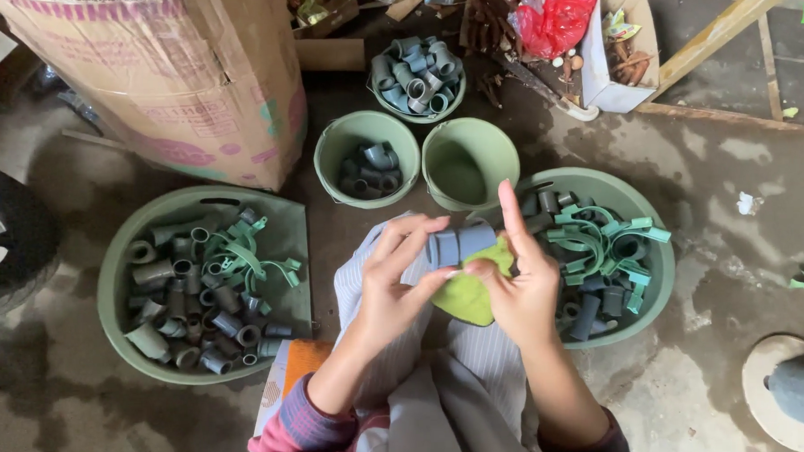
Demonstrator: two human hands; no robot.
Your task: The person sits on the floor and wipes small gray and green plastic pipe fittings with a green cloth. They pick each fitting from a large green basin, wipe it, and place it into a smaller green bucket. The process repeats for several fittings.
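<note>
Far left, a dark tyre-like object sits at the frame edge on the stained concrete floor. Next, a large cardboard box stands upright, touching the rim of the left basin, a grey-green tub filled with grey pipe fittings and some green clips. Below it, an orange-and-white packet lies partly under the person's knee. Centre back: a small bucket heaped with grey fittings; in front of it two green buckets side by side, the left bucket holding a few fittings, the right bucket showing none. Left hand: fingers curled, tips closed on the left end of a grey fitting. Right hand: thumb and lower fingers pinch a green cloth against the fitting's underside, index finger extended straight up. Fitting is held above the striped cloth on the lap, between the two hands, just in front of the right bucket. Right of the hands, the right basin holds grey fittings and green clips. Back right: a red bag, a white carton of odds and ends, a wooden beam. Bottom right corner, a pale round object, identity unclear.
</note>
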